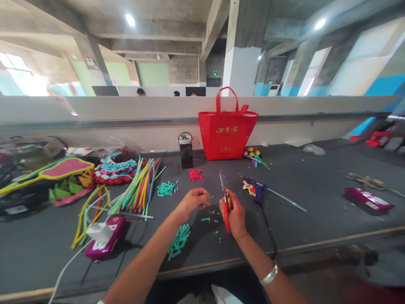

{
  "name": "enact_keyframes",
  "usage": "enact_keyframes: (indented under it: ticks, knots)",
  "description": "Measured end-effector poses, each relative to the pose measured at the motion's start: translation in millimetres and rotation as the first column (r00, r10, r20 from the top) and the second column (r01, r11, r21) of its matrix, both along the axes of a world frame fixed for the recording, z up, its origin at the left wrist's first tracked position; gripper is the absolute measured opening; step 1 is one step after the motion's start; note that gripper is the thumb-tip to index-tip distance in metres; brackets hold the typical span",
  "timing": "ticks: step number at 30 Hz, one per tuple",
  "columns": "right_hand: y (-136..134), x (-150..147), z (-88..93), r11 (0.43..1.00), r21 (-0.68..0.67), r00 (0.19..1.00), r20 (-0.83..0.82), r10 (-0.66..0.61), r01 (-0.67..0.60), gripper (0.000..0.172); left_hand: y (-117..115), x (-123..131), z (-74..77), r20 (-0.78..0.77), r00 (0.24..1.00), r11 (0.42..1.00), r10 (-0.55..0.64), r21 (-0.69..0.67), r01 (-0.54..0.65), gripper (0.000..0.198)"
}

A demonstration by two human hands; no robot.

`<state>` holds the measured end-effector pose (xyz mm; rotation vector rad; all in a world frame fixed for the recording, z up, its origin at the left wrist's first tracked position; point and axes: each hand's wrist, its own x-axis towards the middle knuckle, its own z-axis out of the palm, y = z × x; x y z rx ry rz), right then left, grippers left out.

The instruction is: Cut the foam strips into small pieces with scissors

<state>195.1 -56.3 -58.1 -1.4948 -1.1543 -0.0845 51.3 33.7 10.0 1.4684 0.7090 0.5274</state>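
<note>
My right hand point(234, 214) is closed round red-handled scissors point(225, 198), whose blades point up and away over the dark table point(316, 211). Just to its left, my left hand point(193, 200) pinches a small teal piece of pipe cleaner point(206, 203) at the fingertips. Short teal cut pieces point(210, 219) lie scattered under both hands. A larger pile of teal pieces point(179, 240) lies by my left forearm.
A bundle of long coloured pipe cleaners point(139, 188) lies at the left, with teal point(166, 188) and red point(195, 174) cut piles beyond. A glue gun point(257, 188), red tote bag point(226, 131), black jug point(186, 151), purple power strips point(106, 238) point(368, 199) and craft flowers point(117, 168) stand around.
</note>
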Motion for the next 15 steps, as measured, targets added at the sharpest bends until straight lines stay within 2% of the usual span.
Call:
enact_keyframes:
  ticks: [4, 9, 12, 15]
  knots:
    - [-2.7, -2.5, 8.6, 0.992, 0.025, 0.988, -0.087, 0.125, -0.124, 0.041, 3.9, 11.6, -8.7, 0.111, 0.992, 0.994, -0.053, -0.091, 0.064, 0.025]
    - [-3.0, -7.3, 9.3, 0.957, 0.038, 0.952, -0.096, 0.291, -0.289, 0.048, 5.8, 11.9, -29.5, 0.198, 0.98, 0.988, -0.029, -0.144, 0.058, 0.04]
    - [-0.1, -7.7, 4.2, 0.956, 0.021, 0.953, -0.079, 0.293, -0.293, 0.041, 6.1, 11.2, -36.9, 0.208, 0.978, 0.987, -0.033, -0.147, 0.065, 0.044]
    - [1.8, -5.8, 1.0, 0.964, 0.005, 0.96, -0.081, 0.266, -0.267, 0.038, 6.0, 9.3, -35.2, 0.212, 0.976, 0.983, -0.051, -0.162, 0.087, 0.048]
